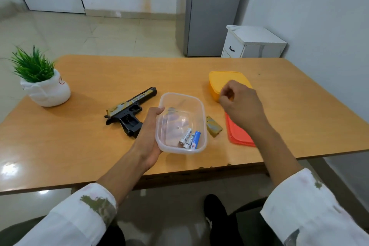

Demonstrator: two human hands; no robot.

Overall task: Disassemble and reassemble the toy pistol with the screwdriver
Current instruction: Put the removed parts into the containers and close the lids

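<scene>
The toy pistol (130,109), black with a gold-patterned slide, lies on its side on the wooden table (99,146), its grip cavity uncovered. My left hand (148,136) grips the left wall of a clear plastic tub (200,104), tilted up off the table. Three batteries (189,139) lie in the tub's near corner. A gold-patterned cover piece (213,129) lies just right of the tub. My right hand (242,104) hovers over the yellow box (221,81) with fingers curled; whether it pinches anything is hidden. No screwdriver shows.
A red lid (238,136) lies flat under my right forearm. A potted green plant (43,84) in a white pot stands at the table's far left. A white cabinet (252,43) and a grey fridge (211,10) stand beyond the table.
</scene>
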